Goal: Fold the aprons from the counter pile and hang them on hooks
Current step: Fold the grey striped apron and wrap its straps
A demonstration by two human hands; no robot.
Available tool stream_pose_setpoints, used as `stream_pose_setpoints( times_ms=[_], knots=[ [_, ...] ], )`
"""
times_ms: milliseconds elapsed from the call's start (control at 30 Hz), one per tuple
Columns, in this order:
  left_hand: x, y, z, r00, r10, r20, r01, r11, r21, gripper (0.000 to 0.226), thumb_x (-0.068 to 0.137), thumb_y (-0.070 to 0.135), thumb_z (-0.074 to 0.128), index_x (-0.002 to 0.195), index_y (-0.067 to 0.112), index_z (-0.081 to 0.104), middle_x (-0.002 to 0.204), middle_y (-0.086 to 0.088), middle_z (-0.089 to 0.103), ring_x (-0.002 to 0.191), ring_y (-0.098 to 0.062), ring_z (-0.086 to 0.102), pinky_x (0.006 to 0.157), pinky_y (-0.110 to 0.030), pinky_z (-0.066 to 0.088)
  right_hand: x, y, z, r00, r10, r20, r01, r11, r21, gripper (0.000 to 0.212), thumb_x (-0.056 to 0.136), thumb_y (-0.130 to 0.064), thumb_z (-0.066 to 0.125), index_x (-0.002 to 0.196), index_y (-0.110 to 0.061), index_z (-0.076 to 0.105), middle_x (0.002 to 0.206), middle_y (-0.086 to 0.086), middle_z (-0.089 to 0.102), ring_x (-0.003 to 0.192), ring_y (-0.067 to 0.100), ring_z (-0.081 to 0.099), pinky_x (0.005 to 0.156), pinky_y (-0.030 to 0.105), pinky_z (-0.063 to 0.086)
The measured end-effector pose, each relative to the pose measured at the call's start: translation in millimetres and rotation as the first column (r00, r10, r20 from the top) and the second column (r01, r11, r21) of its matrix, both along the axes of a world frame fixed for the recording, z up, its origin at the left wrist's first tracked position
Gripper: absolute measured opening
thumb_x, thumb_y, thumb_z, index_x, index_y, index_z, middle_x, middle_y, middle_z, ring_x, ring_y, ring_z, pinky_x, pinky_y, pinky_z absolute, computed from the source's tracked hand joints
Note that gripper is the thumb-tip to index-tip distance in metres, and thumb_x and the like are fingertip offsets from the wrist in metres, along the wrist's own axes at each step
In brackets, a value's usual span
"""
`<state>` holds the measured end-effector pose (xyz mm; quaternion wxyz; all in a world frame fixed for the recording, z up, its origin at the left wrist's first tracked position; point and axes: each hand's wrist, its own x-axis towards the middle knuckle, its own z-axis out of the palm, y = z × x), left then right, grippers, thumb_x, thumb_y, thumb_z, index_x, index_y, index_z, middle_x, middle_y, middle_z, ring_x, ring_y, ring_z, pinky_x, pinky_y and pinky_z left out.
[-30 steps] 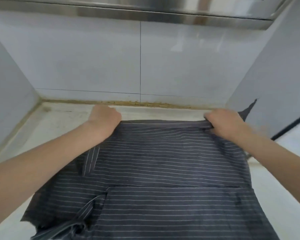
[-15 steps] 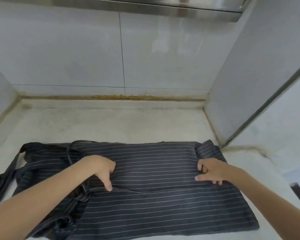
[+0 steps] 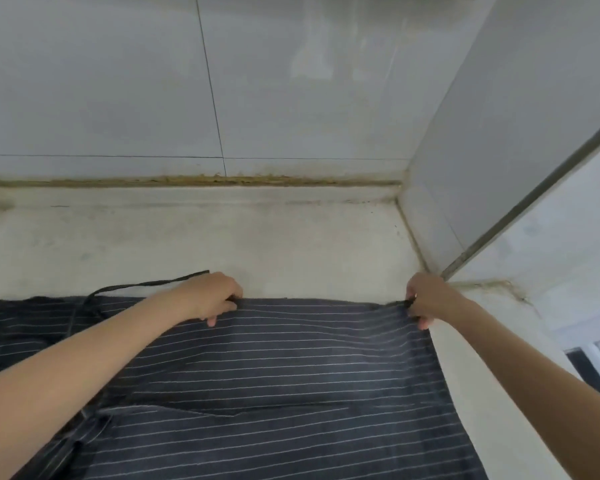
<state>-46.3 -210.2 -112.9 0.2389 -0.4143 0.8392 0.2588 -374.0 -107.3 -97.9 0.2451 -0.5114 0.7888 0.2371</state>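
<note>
Striped apron (image 3: 274,375) lies on the desk (image 3: 222,244), partly folded; left hand (image 3: 215,296) and right hand (image 3: 426,299) each pinch its far edge. Hanging remains; no hooks visible.

The apron (image 3: 274,375) is dark grey with thin white stripes and lies spread flat over the near part of the scene, its far edge straight. A thin dark strap (image 3: 146,284) loops out at the far left.
</note>
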Motion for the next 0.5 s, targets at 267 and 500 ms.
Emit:
stream_pose_setpoints(
  times_ms=[267, 500],
  knots=[
    [-3, -3, -10, 0.963, 0.132, -0.235, -0.193, 0.946, -0.261, 0.027, 0.098, 0.015, 0.04, 0.124, 0.017, 0.049, 0.121, -0.004, 0.051, 0.091, -0.019, 0.058, 0.082, -0.031, 0.049, 83, -14, 31, 0.945, 0.308, -0.114, -0.328, 0.891, -0.315, 0.041, 0.093, -0.01, 0.054, 0.131, -0.01, 0.039, 0.12, 0.011, 0.044, 0.097, 0.024, 0.055, 0.07, 0.029, 0.047],
    [94, 23, -10, 0.722, 0.53, -0.445, -0.691, 0.512, -0.51, 0.033, 0.09, 0.022, 0.055, 0.116, 0.004, 0.047, 0.116, -0.014, 0.046, 0.106, -0.029, 0.047, 0.083, -0.037, 0.042, 192, -17, -41, 0.829, 0.505, 0.242, -0.488, 0.863, -0.13, 0.092, 0.082, -0.046, 0.067, 0.15, -0.031, 0.007, 0.158, 0.008, -0.006, 0.142, 0.041, 0.003, 0.109, 0.06, 0.023]
  ],
)
